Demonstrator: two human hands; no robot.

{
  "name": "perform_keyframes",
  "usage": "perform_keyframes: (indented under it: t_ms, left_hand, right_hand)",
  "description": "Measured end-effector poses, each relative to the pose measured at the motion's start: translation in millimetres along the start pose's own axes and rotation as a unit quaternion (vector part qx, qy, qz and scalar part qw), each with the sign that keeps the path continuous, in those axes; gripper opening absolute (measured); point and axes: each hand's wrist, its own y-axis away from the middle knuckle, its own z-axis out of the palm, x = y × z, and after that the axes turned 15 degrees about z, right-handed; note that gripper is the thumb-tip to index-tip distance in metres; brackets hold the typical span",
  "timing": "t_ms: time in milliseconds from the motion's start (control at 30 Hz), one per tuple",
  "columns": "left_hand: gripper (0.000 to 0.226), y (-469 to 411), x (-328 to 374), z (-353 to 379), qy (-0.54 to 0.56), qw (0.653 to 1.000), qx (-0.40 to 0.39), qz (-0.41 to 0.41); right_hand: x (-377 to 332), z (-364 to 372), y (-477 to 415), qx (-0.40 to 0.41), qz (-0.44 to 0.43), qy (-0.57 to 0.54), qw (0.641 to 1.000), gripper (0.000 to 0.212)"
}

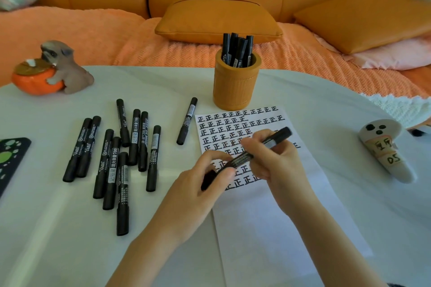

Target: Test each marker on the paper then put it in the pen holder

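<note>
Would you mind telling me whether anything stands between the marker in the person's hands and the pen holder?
Nothing visible does. The marker is held by both the left hand and the right hand above the paper. The pen holder stands just beyond the paper's far edge, with several markers already inside but room left at its mouth.

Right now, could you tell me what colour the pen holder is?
The pen holder is mustard orange, seen clearly in the head view.

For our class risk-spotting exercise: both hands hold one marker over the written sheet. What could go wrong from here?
1. The left hand and right hand grip the marker over the paper; an uncapped tip might smudge the characters.
2. The pen holder looks crowded, so inserting another could tip it.
</note>
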Motion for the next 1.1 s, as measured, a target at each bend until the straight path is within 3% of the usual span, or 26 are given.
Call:
perform_keyframes:
  t_ms: [100, 167, 267, 500, 733, 1100]
  left_hand:
    - [0.027, 1.8, -5.2, -3.2, 0.025, 0.999, 0.009, -0.021]
    - [0.02, 0.2, -10.6, -4.0, 0.028, 0.999, 0.02, -0.019]
    - [0.028, -2.4, -12.2, -4.8, -0.004, 1.0, 0.018, -0.012]
    - [0.029, -3.6, -17.5, -10.9, -0.038, 0.997, 0.073, -0.013]
    - [0.02, -5.0, -20.4, -9.5, -0.066, 0.993, 0.097, -0.016]
    - [0.019, -4.4, -20.1, -7.0, -0.072, 0.994, 0.072, -0.029]
  right_hand:
    - [-4.5, -22.0, -4.1, 0.032, -0.03, -0.064, 0.997, 0.012]
    - [-7.1, -36.4, -4.1, 0.054, -0.041, -0.03, 0.997, 0.022]
    - [-8.8, -50.7, -3.9, 0.072, -0.042, 0.018, 0.996, 0.026]
    - [1.0, -58.8, -2.2, 0.216, -0.039, 0.109, 0.969, 0.036]
    - [14.0, -66.4, -4.2, 0.249, -0.047, 0.133, 0.958, 0.038]
    - [22.7, -65.9, -8.2, 0.267, -0.075, 0.165, 0.947, 0.034]
